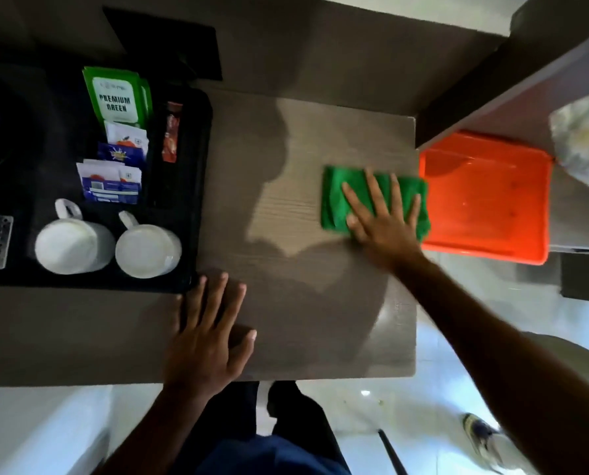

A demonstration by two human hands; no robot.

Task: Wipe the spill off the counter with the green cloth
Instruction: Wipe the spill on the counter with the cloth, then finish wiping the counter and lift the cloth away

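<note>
nearest the camera, the left hand [208, 341] lies flat on the wood-grain counter [286, 330] by its near edge, palm down, fingers spread and gripping nothing, fingertips just short of the corner of the black tray [197, 186]. well apart from it, farther back and to the right, the right hand [384, 217] presses flat on the green cloth [337, 197] with its fingers splayed and not curled around it; the cloth shows beyond the fingertips and on both sides of the hand. the cloth lies bunched on the counter at its right edge, next to the orange bin [488, 200] that stands below that edge. i cannot tell the spill apart from the shadows and glare on the counter. on the tray stand two white mugs [108, 245] upside down, and behind them tea sachets [116, 97], one marked premium green.
</note>
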